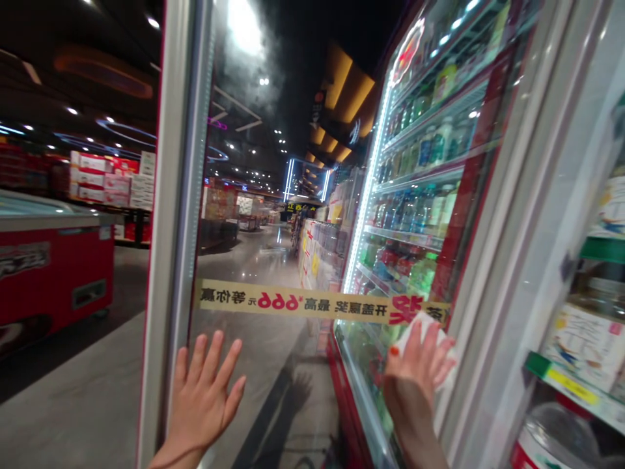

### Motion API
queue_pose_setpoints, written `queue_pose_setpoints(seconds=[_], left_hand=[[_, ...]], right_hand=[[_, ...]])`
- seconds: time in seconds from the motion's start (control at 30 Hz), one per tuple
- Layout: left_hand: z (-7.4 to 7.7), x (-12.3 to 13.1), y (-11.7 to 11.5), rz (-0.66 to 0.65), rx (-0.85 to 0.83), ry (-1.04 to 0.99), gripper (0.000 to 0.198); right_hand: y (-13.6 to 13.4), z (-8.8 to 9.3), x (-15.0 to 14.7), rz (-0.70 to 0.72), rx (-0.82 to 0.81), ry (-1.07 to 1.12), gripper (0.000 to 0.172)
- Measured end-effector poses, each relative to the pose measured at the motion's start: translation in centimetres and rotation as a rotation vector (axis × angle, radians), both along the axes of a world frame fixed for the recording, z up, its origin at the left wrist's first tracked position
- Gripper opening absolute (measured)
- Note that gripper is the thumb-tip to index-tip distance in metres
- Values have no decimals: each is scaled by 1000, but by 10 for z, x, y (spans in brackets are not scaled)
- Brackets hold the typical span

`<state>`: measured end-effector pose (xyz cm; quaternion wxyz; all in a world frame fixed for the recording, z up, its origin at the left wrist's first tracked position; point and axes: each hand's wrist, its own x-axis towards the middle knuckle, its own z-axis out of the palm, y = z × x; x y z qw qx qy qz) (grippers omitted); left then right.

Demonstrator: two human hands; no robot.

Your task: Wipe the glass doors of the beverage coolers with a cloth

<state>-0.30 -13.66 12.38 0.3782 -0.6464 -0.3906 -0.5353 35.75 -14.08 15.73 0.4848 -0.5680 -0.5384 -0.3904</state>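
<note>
Well, my right hand (415, 374) holds a white cloth (424, 335) flat against the glass door (273, 384) of the drinks fridge (471, 215), while my left hand (202, 397) rests open, fingers spread, on the pane. Pressing hard could swing the door or smear it.

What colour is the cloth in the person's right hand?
White, clearest in the head view: crumpled white cloth under the right hand.

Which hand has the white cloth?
The right hand has it: the white cloth sits under its fingers against the glass door of the drinks cooler. The left hand is bare, spread flat on the glass.
</note>
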Motion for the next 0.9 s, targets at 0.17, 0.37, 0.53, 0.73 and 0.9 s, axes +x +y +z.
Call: queue_pose_setpoints(seconds=[0.17, 0.37, 0.53, 0.73, 0.9], left_hand=[[2, 0, 2, -5, 15, -14, 75], [1, -2, 9, -33, -4, -24, 74], [1, -1, 9, -43, 5, -48, 75], [0, -1, 9, -47, 15, -47, 78], [-1, 1, 7, -62, 28, -78, 77]], right_hand=[[3, 30, -59, 69, 52, -352, 73], [-1, 33, -17, 79, -36, -449, 73], [4, 90, -14, -17, 12, -97, 75], [-7, 53, -10, 166, 30, -711, 67], [4, 111, 24, -31, 36, -18, 75]])
